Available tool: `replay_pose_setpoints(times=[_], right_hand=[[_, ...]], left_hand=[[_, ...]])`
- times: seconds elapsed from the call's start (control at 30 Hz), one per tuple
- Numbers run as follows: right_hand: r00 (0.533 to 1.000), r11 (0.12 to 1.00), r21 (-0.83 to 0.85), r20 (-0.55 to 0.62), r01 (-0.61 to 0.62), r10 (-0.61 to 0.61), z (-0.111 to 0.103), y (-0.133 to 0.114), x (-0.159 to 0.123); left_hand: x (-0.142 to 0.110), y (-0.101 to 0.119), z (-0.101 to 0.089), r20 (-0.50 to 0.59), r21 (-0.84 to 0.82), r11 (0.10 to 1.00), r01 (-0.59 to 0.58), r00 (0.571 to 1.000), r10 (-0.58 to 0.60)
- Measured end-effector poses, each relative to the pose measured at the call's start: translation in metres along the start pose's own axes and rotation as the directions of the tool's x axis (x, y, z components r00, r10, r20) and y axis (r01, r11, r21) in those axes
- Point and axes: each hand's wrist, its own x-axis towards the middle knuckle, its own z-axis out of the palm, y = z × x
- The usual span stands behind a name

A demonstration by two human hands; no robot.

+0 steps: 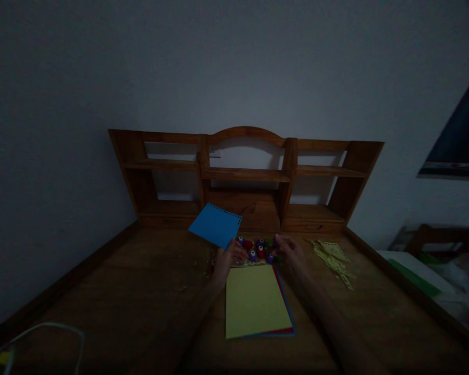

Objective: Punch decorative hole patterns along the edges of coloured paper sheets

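Note:
My left hand [230,253] is closed at the lower corner of a blue sheet of paper [216,226], which slants up and away to the left. Small holes run along that sheet's upper edge and its right corner. Between the fingertips of my right hand [291,250] is a small purple craft punch [275,240]. Several more purple and red punches with pale round tops, among them a red one [261,252], cluster between both hands. Just in front of them lies a stack of coloured sheets with a yellow sheet [256,302] on top; red and blue edges show beneath.
Cut yellow paper strips full of holes [332,255] lie to the right. Small scraps dot the wooden desk [140,291] on the left. A wooden shelf unit [244,174] stands along the back. A white cable [58,325] loops at front left; the room is dim.

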Motion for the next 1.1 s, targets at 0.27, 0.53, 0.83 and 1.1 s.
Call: replay_pose_setpoints(times=[0.27,0.53,0.83,1.1], right_hand=[[0.949,0.695,-0.648,0.254,0.312,-0.189,0.006,0.005,-0.017],[0.928,0.678,-0.660,0.359,0.325,-0.096,0.003,0.009,-0.016],[0.933,0.622,-0.712,0.349,0.326,-0.089,0.002,0.004,-0.015],[0.925,0.536,-0.781,0.380,0.320,0.000,0.003,0.001,-0.017]], left_hand=[[-0.004,-0.010,0.001,0.113,0.363,0.926,-0.105,0.991,0.068],[-0.008,-0.005,0.004,0.244,0.390,0.914,-0.112,0.970,0.015],[-0.004,-0.011,-0.001,0.160,0.408,0.907,-0.102,0.986,0.039],[-0.007,-0.003,0.002,0.194,0.360,0.928,-0.094,0.981,0.024]])
